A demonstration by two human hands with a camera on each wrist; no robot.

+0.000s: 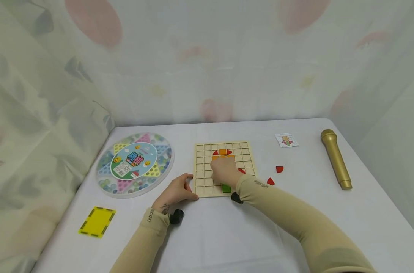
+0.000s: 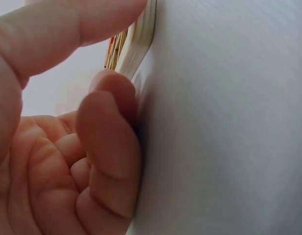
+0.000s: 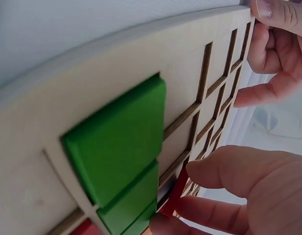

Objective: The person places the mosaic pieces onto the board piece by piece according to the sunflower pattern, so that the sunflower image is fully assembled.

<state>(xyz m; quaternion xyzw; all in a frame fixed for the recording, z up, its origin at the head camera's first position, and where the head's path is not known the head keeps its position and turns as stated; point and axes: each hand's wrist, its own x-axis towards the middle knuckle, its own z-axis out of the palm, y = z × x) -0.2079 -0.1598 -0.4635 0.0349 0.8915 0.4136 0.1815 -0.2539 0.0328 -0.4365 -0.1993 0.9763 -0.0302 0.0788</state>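
Note:
A square wooden grid board [image 1: 200, 161] lies on the table. My left hand [image 1: 177, 190] steadies its near left corner, thumb at the corner and a fingertip against the left edge, other fingers bent. Over the middle of the board, my right hand [image 1: 225, 170] pinches a small red piece [image 3: 176, 192] between thumb and fingers, beside a column of green pieces [image 3: 122, 139] set in the grid. Farther up the board are an orange square [image 1: 222, 152] and a red piece [image 1: 215, 153] on its left. Another red piece [image 1: 241, 171] shows right of my hand, which hides the centre.
Two loose red quarter-round pieces [image 1: 279, 169] lie right of the board. Behind them is a picture card [image 1: 287, 140]. A gold microphone [image 1: 336, 159] lies far right. At left are a round marble board game [image 1: 134, 161] and a yellow square frame [image 1: 97, 222].

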